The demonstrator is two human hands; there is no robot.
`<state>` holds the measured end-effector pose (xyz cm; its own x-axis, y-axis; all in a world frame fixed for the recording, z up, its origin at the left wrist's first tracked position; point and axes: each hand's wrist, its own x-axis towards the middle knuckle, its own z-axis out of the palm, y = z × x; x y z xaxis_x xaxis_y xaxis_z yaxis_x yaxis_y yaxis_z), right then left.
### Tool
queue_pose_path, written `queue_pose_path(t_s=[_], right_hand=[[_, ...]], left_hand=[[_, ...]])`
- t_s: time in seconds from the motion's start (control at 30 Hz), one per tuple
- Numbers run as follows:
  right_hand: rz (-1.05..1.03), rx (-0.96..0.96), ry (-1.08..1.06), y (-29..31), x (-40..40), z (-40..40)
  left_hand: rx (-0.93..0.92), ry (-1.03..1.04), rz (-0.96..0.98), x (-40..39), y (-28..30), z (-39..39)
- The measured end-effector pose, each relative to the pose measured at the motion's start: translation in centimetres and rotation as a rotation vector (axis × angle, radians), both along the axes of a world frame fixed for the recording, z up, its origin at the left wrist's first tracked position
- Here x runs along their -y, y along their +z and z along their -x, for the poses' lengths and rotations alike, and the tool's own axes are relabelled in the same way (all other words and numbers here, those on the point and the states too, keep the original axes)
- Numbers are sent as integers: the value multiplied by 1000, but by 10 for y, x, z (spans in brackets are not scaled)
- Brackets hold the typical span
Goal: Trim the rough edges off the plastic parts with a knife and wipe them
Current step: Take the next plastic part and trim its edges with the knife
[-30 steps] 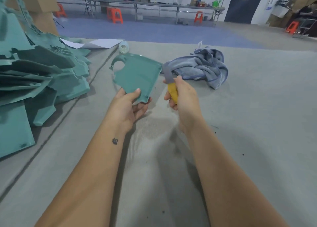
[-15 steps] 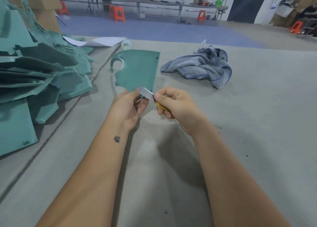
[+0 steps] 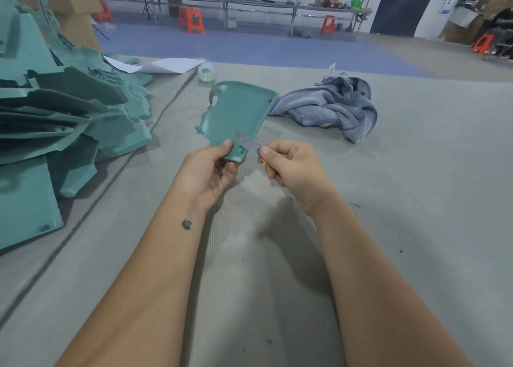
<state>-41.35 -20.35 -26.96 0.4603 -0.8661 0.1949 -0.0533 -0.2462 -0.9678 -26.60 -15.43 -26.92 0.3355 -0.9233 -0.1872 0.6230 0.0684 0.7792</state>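
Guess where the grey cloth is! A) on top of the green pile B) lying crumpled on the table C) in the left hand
B: the grey cloth lies crumpled on the table, beyond both hands, touched by neither.

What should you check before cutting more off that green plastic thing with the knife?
1. Left hand grips the teal moulded plastic panel firmly: ok.
2. Right hand holds the yellow-handled utility knife: ok.
3. Blade lies against the panel's near edge: ok.
4. Left thumb clear of the blade: not ok, very close.
5. Crumpled grey-blue wiping cloth on the table for afterwards: ok.
6. Blade sharp: cannot tell.
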Motion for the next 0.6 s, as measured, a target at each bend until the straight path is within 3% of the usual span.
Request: queue_pose_path(t_s=[0.13, 0.3, 0.37, 0.6], right_hand=[[-47, 77, -150, 1, 6, 6], [-81, 46, 127, -4, -2, -3], [-89, 16, 146, -8, -3, -8], [-213, 186, -41, -18, 8, -7]], left_hand=[[49, -12, -28, 0, -1, 0], [26, 6, 8, 2, -3, -1], [58, 17, -3, 3, -4, 1], [126, 7, -53, -1, -3, 6]])
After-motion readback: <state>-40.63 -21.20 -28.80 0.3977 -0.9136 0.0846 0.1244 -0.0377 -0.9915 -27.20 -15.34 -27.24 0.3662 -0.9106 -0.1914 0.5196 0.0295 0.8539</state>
